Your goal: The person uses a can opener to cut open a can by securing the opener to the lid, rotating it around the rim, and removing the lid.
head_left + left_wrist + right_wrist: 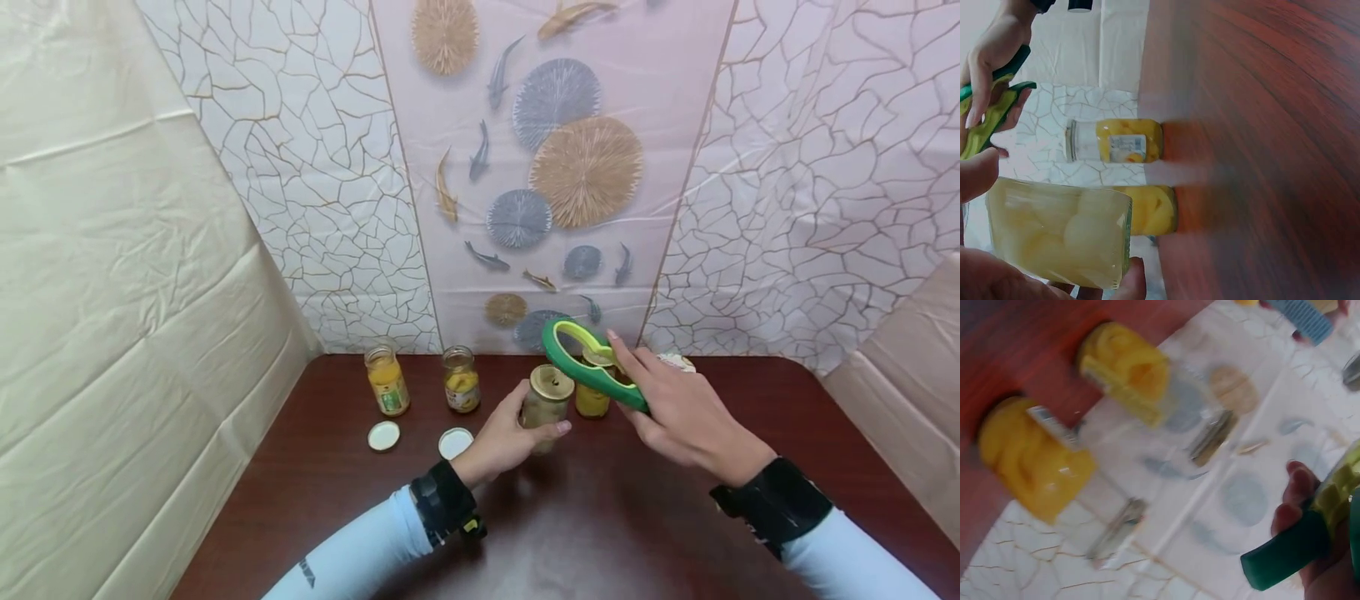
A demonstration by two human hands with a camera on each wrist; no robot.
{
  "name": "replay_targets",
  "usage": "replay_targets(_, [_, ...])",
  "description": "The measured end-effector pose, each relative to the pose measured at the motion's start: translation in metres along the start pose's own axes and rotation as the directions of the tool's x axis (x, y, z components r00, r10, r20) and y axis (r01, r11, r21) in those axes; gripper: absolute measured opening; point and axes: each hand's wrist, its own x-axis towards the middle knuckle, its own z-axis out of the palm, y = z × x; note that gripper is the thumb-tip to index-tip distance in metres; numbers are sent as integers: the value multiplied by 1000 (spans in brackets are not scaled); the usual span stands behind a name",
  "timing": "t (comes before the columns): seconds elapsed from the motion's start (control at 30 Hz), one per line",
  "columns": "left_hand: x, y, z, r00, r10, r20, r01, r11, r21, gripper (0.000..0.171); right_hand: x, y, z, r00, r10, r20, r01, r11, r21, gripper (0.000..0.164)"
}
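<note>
My left hand (498, 442) grips a glass jar (543, 410) with a gold lid (552, 382). Pale round pieces fill this jar (1060, 231) in the left wrist view, where its base seems held above the table. To its right, my right hand (686, 408) holds a green jar opener (592, 379) with a lime-green toothed inner edge, fingers around its handles. The opener's loop hangs close to the lid, at its upper right, and looks apart from it. The right wrist view shows only part of the opener (1291, 550).
Two lidless jars of yellow fruit, one (388, 387) far left and one (461, 387) beside it, stand at the back. Their white-faced lids (383, 436) (455, 443) lie in front. Behind the opener stands another yellow-fruit jar (592, 404); a further lid (677, 362) shows past my right hand.
</note>
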Motion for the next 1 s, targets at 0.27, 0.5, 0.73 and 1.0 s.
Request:
replay_targets(0.27, [-1, 13, 10, 1000, 3, 29, -1, 999, -40, 58, 15, -24, -6, 989, -24, 143, 24, 1000, 6, 94])
replay_targets(0.5, [-2, 12, 13, 999, -42, 23, 44, 997, -67, 58, 21, -31, -13, 979, -36, 199, 45, 998, -39, 95])
replay_targets(0.73, [-5, 10, 14, 997, -79, 4, 80, 996, -50, 65, 25, -33, -14, 959, -2, 285, 3, 1000, -5, 88])
replay_targets(1.0, [-6, 3, 14, 999, -14, 30, 14, 1000, -9, 62, 28, -34, -14, 923, -8, 385, -20, 997, 69, 84])
